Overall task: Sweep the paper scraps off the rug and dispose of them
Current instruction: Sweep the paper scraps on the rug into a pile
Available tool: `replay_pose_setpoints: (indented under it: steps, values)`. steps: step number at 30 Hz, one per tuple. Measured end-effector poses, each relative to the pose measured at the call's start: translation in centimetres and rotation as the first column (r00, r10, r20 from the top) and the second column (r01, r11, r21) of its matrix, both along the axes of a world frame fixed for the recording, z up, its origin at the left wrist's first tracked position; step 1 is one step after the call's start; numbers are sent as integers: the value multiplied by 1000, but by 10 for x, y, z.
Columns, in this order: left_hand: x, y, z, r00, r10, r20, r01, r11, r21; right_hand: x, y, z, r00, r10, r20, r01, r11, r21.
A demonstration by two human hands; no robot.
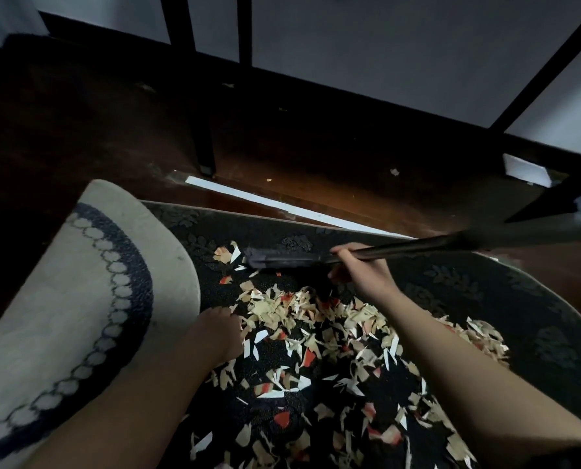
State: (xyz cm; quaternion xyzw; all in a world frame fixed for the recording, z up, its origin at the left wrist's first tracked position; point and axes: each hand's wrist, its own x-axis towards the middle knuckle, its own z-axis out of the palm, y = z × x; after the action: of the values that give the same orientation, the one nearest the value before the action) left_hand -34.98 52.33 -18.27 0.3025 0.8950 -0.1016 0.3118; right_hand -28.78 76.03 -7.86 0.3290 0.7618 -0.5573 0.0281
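Note:
A dark floral rug (485, 299) lies on the floor, its left part folded over to show a beige underside (79, 299). Beige, white and red paper scraps (333, 333) are heaped across the middle of the rug, reaching toward the near edge. My right hand (360, 272) grips the dark broom handle (434, 243) low down, just behind the grey broom head (282, 260). The head rests on the rug at the far side of the heap. My left hand (218, 333) rests on the rug beside the folded flap, fingers touching the scraps' left edge.
A black furniture leg (204, 147) stands on the brown wooden floor (316, 164) just beyond the rug. More black bars (536, 79) cross the pale wall behind. A white strip (282, 206) lies along the rug's far edge, and a white block (526, 172) sits at right.

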Motion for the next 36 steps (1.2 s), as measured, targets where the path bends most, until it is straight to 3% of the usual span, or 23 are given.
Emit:
replay_pose_setpoints:
  steps: [5, 12, 16, 18, 26, 31, 34, 36]
  values:
    - [0, 0, 3, 1000, -10, -1, 10, 1000, -2, 22, 37, 23, 997, 82, 14, -83, 996, 36]
    - [-1, 3, 6, 1000, -10, 7, 10, 1000, -14, -5, 20, 25, 984, -127, -123, 134, 990, 46]
    - [-1, 2, 8, 1000, -11, 3, 11, 1000, -15, -19, -3, -1, 987, -115, -108, 122, 991, 61]
    - [-1, 0, 6, 1000, -8, -4, 7, 1000, -20, -18, -9, -7, 994, -79, -72, 79, 997, -3]
    - [0, 4, 8, 999, 6, 34, -5, 1000, -23, 8, 28, 31, 993, 111, -30, -110, 993, 35]
    - [-1, 1, 10, 999, 12, 32, -11, 999, -37, 0, 28, 30, 993, -39, -116, 45, 998, 48]
    - [1, 0, 9, 1000, 5, 13, -5, 1000, -27, -6, 14, 10, 995, -11, -98, 20, 996, 92]
    - [1, 0, 8, 1000, 10, 11, -10, 999, -31, -4, 7, 3, 998, -38, -42, 39, 999, 24]
